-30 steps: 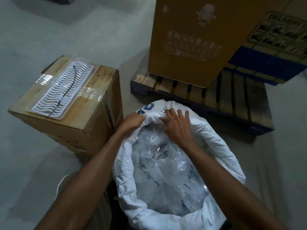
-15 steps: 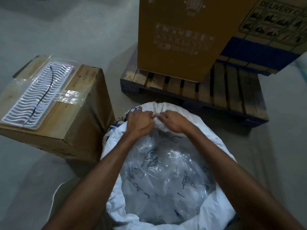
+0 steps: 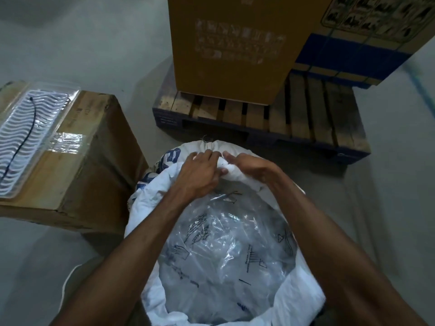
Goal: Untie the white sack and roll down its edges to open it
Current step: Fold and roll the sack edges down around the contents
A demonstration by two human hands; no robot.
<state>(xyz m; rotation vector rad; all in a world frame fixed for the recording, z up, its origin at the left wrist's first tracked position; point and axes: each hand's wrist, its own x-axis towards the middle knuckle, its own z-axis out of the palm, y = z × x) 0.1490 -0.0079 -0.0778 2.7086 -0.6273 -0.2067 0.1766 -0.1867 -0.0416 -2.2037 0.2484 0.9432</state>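
My left hand (image 3: 200, 175) and right hand (image 3: 249, 168) both pinch the white sack's (image 3: 301, 300) rolled rim at twelve o'clock, knuckles nearly touching.

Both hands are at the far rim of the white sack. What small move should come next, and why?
Probably turn that far edge outward and down once more. Both the left hand and right hand grip the rolled rim of the white sack side by side, and the clear plastic bags inside already show.
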